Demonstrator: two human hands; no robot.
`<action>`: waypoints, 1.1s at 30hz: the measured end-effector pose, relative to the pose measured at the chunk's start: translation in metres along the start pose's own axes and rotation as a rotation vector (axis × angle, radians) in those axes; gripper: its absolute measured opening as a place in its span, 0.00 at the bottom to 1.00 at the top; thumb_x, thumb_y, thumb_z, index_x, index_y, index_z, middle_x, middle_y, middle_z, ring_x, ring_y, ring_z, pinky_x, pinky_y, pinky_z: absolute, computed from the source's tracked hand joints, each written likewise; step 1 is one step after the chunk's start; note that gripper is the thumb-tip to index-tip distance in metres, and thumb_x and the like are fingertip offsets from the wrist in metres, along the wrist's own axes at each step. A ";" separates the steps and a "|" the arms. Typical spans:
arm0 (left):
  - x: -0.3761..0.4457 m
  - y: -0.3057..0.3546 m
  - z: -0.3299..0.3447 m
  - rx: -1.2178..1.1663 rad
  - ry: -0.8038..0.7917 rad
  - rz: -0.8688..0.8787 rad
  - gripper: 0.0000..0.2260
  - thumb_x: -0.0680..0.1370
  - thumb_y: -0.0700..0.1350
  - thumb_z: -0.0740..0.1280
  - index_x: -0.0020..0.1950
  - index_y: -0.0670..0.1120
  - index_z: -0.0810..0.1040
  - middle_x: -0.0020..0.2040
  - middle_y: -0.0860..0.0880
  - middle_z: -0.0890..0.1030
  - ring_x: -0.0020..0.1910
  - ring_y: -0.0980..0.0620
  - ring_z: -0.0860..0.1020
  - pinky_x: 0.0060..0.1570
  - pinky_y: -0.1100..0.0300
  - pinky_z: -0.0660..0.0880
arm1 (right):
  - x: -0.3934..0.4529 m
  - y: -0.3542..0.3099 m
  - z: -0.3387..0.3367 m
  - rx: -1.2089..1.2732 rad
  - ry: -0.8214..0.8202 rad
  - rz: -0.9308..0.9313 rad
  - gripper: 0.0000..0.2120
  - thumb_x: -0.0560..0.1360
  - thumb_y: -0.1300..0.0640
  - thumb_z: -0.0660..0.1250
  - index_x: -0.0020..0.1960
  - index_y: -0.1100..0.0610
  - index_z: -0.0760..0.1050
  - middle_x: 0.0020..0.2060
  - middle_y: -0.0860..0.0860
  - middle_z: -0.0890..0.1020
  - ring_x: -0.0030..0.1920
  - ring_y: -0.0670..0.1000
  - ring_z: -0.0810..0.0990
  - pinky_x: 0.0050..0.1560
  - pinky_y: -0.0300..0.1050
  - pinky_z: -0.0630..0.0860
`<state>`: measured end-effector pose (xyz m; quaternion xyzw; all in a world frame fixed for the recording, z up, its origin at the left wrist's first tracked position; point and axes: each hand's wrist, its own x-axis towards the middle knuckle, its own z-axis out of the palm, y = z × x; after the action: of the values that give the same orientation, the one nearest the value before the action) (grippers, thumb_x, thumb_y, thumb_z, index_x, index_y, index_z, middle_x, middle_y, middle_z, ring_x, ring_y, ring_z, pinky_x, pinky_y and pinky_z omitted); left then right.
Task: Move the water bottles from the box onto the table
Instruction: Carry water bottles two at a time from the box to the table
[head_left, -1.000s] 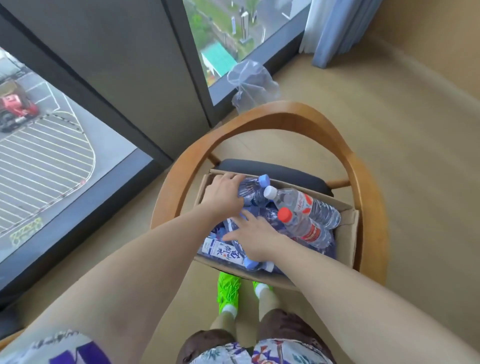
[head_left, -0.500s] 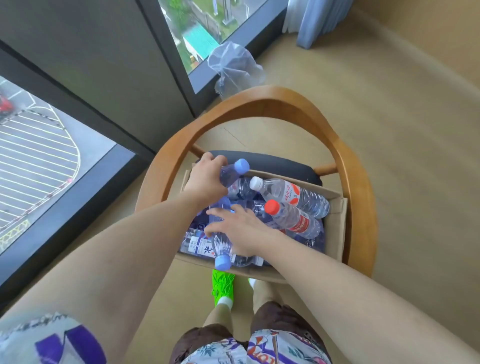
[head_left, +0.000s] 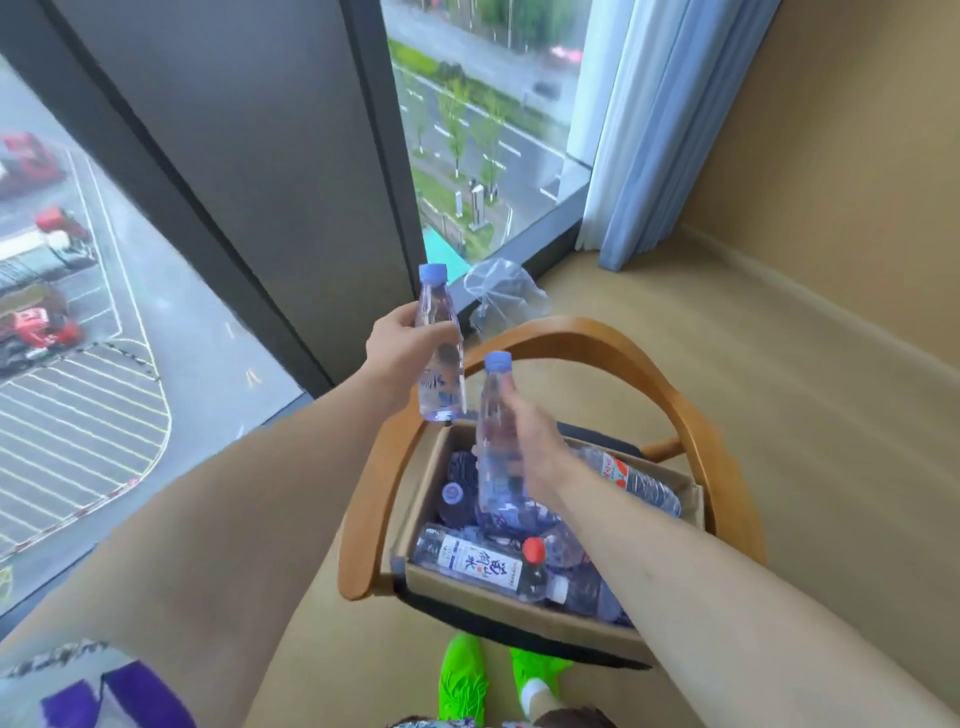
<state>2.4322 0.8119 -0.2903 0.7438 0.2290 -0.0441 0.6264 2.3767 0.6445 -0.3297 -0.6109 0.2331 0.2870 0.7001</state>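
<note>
Two blue-capped bottles are lifted above the box (head_left: 524, 610): your left hand (head_left: 397, 345) wraps one (head_left: 440, 353), your right hand (head_left: 535, 447) curls around another (head_left: 493, 447). More bottles (head_left: 478, 558) lie in the box on a wooden chair (head_left: 597, 343), crumpled plastic bag (head_left: 501, 293) behind.

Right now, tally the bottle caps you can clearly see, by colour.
Blue caps: 2, one on the farther bottle in the left hand, one on the nearer bottle in the right hand.
Red caps: 1, in the box.
Total: 3; other caps in the box are hidden or blurred.
</note>
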 end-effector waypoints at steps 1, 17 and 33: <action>-0.004 0.009 -0.006 -0.036 0.003 0.010 0.14 0.62 0.45 0.74 0.47 0.48 0.84 0.39 0.49 0.83 0.36 0.49 0.81 0.38 0.55 0.81 | -0.006 -0.012 0.006 0.013 0.016 0.013 0.25 0.78 0.31 0.64 0.51 0.53 0.80 0.41 0.52 0.84 0.44 0.55 0.82 0.45 0.48 0.76; -0.090 0.117 -0.109 -0.172 0.372 0.035 0.20 0.71 0.57 0.77 0.55 0.47 0.78 0.46 0.45 0.85 0.43 0.45 0.85 0.49 0.47 0.83 | -0.099 -0.150 0.077 -0.243 -0.336 -0.317 0.18 0.72 0.50 0.77 0.56 0.57 0.75 0.46 0.58 0.79 0.40 0.56 0.82 0.45 0.51 0.81; -0.363 0.070 -0.233 -0.277 1.076 0.103 0.08 0.73 0.47 0.76 0.45 0.44 0.81 0.35 0.45 0.82 0.31 0.47 0.81 0.33 0.56 0.79 | -0.252 -0.073 0.233 -0.585 -1.170 -0.356 0.09 0.77 0.53 0.70 0.52 0.57 0.81 0.43 0.57 0.83 0.36 0.54 0.83 0.37 0.43 0.79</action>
<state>2.0848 0.9228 -0.0492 0.5825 0.4836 0.4031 0.5141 2.2378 0.8386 -0.0723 -0.5485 -0.3754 0.5020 0.5534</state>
